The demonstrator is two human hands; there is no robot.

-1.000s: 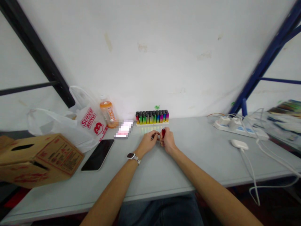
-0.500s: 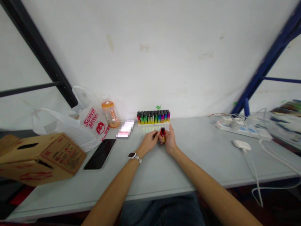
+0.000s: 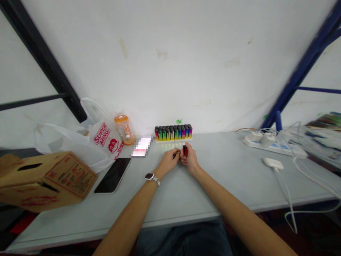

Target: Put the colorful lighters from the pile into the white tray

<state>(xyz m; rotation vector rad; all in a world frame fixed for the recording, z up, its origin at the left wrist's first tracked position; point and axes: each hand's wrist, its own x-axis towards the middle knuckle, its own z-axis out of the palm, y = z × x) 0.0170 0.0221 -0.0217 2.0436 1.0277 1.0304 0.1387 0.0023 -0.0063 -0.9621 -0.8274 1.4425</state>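
A red and black lighter (image 3: 185, 150) is gripped in my right hand (image 3: 190, 159), whose thumb lies along its top. My left hand (image 3: 169, 160), with a watch (image 3: 152, 176) on its wrist, is closed just left of it, fingertips nearly touching the right hand; a small dark item shows between its fingers, too small to name. Just behind both hands, several multicoloured lighters (image 3: 173, 133) with black tops stand upright in rows on a pale tray (image 3: 174, 140) near the wall.
On the left are a cardboard box (image 3: 66, 177), a plastic bag (image 3: 102, 142), a phone (image 3: 113, 175), a pixelated flat object (image 3: 142, 146) and an orange bottle (image 3: 124, 128). Rightward lie a power strip (image 3: 277, 147), a white adapter (image 3: 274, 163) and cables.
My right thumb has come down over the top of the lighter, and the lighter now shows its red side with less of it visible. My left hand has hardly moved.
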